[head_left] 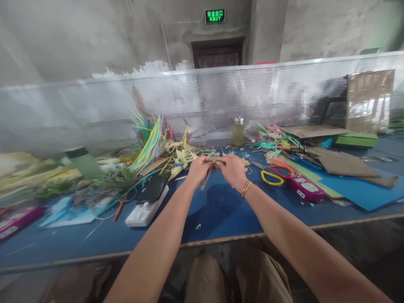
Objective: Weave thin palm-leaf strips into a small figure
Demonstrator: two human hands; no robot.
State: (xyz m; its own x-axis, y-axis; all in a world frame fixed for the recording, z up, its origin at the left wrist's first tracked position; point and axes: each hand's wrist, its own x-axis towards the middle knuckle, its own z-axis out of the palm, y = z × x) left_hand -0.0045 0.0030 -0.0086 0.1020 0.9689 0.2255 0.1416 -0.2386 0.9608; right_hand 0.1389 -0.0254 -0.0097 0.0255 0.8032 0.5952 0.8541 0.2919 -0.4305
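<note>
Above the middle of the blue table, my left hand [199, 169] and my right hand [232, 168] meet with their fingers pinched. Between them they hold a dry, folded leaf strip [206, 176], greenish-brown, whose loose end hangs down beside my left fingers. Part of the strip is hidden by my fingertips. Just behind my hands lie pale dried leaf scraps [183, 155]. A pair of scissors [272, 176] with red and yellow handles rests to the right of my right hand.
On the left are a phone [153, 189] on a white case [147, 210], a green bottle [82, 162] and bundled coloured stems [148, 141]. A purple box [304, 187], blue card [362, 191] and cardboard [344, 164] lie right. A perforated metal screen [217, 97] borders the back; a jar [238, 132] stands before it.
</note>
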